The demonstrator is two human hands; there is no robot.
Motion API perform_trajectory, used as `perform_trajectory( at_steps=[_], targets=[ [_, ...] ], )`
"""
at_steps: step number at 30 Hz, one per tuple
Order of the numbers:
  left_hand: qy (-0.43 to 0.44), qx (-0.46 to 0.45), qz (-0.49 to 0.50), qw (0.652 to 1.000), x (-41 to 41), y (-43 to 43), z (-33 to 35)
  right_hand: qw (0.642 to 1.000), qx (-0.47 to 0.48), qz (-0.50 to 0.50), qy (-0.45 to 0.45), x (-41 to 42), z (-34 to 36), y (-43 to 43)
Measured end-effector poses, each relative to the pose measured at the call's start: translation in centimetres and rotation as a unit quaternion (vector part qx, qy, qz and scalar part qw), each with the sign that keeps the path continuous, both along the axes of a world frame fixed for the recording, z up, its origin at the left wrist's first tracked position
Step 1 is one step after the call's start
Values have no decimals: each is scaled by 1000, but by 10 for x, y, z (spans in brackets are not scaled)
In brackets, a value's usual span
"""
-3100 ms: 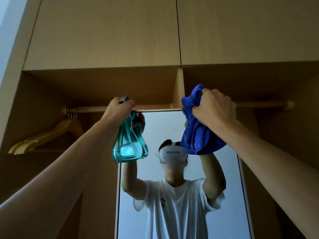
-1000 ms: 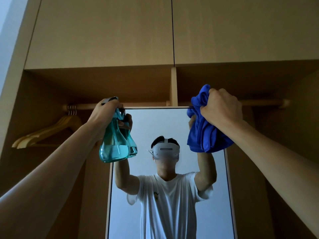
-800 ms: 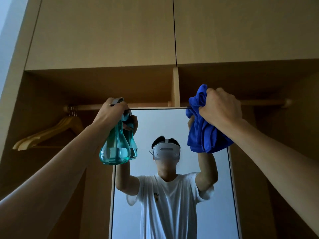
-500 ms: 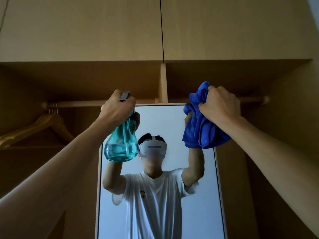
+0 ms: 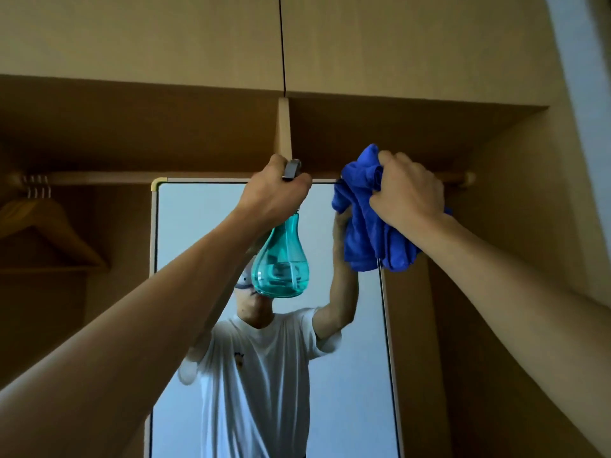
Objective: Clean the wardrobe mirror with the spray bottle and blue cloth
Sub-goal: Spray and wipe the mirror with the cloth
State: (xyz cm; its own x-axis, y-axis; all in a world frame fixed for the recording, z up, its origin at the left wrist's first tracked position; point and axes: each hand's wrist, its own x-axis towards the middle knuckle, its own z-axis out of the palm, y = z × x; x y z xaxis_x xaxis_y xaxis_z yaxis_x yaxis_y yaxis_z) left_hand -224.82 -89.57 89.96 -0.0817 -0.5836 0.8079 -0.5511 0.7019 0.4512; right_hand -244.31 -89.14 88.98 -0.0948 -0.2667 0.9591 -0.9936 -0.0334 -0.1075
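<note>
The tall wardrobe mirror stands upright in the open wardrobe, its top edge just under the rail. My left hand grips the grey head of a teal see-through spray bottle, held up in front of the mirror's upper middle; liquid fills its lower part. My right hand is closed around a bunched blue cloth, pressed at the mirror's top right corner. My own reflection in a white T-shirt shows in the glass.
A wooden hanging rail runs across behind the mirror's top. Wooden hangers hang at the far left. A vertical divider and closed upper cupboard doors sit above. The wardrobe's right side wall is close to my right arm.
My left hand has carried the spray bottle from the mirror's top left corner to its upper middle. My view has swung to the right. The cloth stays at the top right corner.
</note>
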Motion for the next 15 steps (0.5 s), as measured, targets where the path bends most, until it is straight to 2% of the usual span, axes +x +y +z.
perform_trajectory(
  at_steps=[8,15],
  targets=[
    [-34,-27,10,999,-20,-10,-4,1000,-5,-3,-4,-2,-7,-2],
    [-27,-60,14,998,-35,-15,-10,1000,23,0,12,-4,-23,0]
  ],
)
